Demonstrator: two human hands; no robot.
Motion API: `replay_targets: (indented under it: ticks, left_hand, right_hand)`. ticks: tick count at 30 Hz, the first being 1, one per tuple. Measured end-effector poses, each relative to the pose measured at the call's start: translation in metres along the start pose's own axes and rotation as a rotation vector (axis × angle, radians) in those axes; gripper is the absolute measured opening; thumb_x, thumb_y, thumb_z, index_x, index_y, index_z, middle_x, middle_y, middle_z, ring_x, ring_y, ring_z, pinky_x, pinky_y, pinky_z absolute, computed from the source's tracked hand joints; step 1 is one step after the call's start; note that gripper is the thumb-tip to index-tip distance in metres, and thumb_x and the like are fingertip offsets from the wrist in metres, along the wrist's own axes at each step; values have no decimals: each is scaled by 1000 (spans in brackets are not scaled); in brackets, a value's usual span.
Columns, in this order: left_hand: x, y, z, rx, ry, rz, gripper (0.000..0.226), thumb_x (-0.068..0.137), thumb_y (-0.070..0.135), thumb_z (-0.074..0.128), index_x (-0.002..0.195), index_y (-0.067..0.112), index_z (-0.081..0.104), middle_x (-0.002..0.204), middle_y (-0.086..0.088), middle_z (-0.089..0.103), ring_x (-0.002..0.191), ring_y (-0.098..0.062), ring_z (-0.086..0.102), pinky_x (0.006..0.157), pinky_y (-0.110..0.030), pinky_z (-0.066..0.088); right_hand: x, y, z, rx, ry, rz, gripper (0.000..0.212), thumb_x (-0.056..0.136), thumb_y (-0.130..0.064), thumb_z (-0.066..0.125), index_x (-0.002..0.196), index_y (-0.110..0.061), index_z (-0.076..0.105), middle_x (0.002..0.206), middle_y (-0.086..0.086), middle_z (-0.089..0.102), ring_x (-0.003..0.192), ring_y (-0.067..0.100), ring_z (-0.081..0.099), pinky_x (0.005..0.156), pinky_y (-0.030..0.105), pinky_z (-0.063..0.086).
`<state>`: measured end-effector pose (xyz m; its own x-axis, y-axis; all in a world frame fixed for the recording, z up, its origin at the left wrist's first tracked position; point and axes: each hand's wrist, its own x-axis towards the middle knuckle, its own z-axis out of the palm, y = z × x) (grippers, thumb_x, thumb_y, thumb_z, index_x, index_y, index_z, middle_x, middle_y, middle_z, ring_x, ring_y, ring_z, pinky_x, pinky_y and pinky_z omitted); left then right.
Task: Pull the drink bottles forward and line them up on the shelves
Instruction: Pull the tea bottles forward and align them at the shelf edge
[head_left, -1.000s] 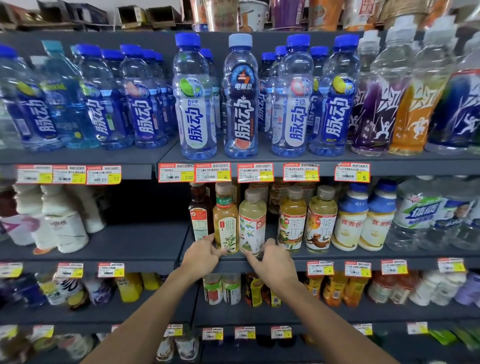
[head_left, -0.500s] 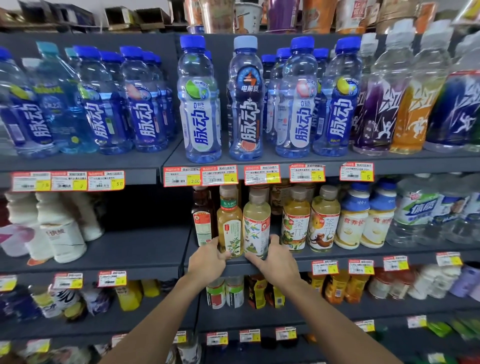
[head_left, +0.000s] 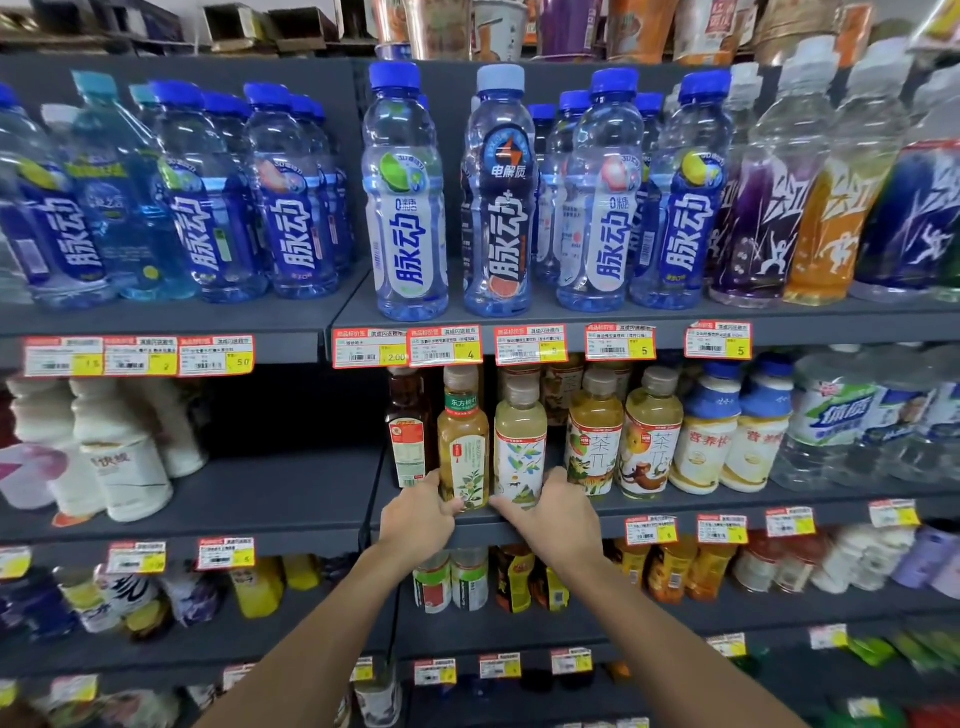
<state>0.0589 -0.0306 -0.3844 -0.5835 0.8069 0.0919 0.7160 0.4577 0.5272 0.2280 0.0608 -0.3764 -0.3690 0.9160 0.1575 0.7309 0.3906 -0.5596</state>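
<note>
On the second shelf (head_left: 675, 501) two tea bottles stand side by side at the front edge. My left hand (head_left: 418, 517) grips the base of the green-labelled tea bottle (head_left: 463, 447). My right hand (head_left: 553, 512) grips the base of the pale tea bottle with a white leaf label (head_left: 520, 447). A dark tea bottle (head_left: 408, 431) stands just left of them, slightly further back. Right of them stand two yellow fruit-tea bottles (head_left: 595, 434) and two white-and-blue milk drink bottles (head_left: 704, 431).
Above, the top shelf (head_left: 571, 317) holds a row of tall blue-capped sports drinks (head_left: 405, 192) and purple and orange bottles (head_left: 831, 208). White bottles (head_left: 119, 467) sit at left with bare shelf beside them. Lower shelves carry small drinks. Red price tags (head_left: 444, 345) line the edges.
Both hands have closed further round the bases of the two tea bottles, and the pair now stands nearer the shelf's front edge. The camera has moved closer.
</note>
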Motion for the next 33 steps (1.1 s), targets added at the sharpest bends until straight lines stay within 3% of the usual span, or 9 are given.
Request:
replay_targets:
  ticks: [9,13,15,21,24,27,30,33]
  left_hand:
    - [1,-2,2,26,17,12,39,98,36,55,135,27,49,107,3,69,101,-23,64,82,-36,52]
    - [0,-2,3,17,21,9,36,98,35,55,133,27,50,108,3,68,99,-22,64,79,-34,50]
    - [0,-2,4,16,21,10,34,98,35,55,131,28,51,107,4,68,99,-22,64,78,-33,49]
    - [1,-2,5,20,42,15,32,98,34,54,129,26,51,95,9,61,89,-18,60,75,-33,46]
    - [0,-2,3,38,12,24,37,98,39,53,133,27,49,100,9,67,93,-18,63,80,-35,52]
    - [-2,-1,-1,52,-6,44,53,90,57,57,133,30,46,91,13,67,90,-14,65,73,-33,51]
    - [-4,3,-3,79,28,65,63,78,71,62,124,31,48,89,14,64,91,-12,66,69,-30,48]
    - [-1,4,-2,76,41,40,58,81,66,66,120,25,51,97,10,67,94,-15,66,77,-34,54]
  right_hand:
    - [-5,14,-1,51,7,-118,55,83,-60,62,118,-20,53,108,1,53,103,23,58,82,37,50]
    - [-17,5,8,34,80,-3,76,80,-67,65,136,-20,41,122,1,50,108,25,61,83,38,49]
    - [-18,3,13,44,97,32,76,84,-64,66,138,-17,40,125,2,47,109,26,61,84,38,50]
    - [-2,24,4,127,0,-180,52,88,-44,69,133,-26,49,118,-3,61,112,20,57,92,38,50]
    - [1,29,-1,-10,5,-227,57,90,-53,63,137,-25,46,120,-4,61,113,19,58,91,38,51]
    - [-2,33,0,-182,31,-225,67,92,-66,50,140,-21,44,126,-1,53,110,22,60,86,36,51]
    - [-1,36,-1,-227,0,-205,71,89,-74,48,134,-20,48,123,1,53,108,23,60,84,35,50]
    - [5,34,-2,-194,-39,-206,60,88,-70,54,120,-19,55,111,0,57,103,22,60,83,36,52]
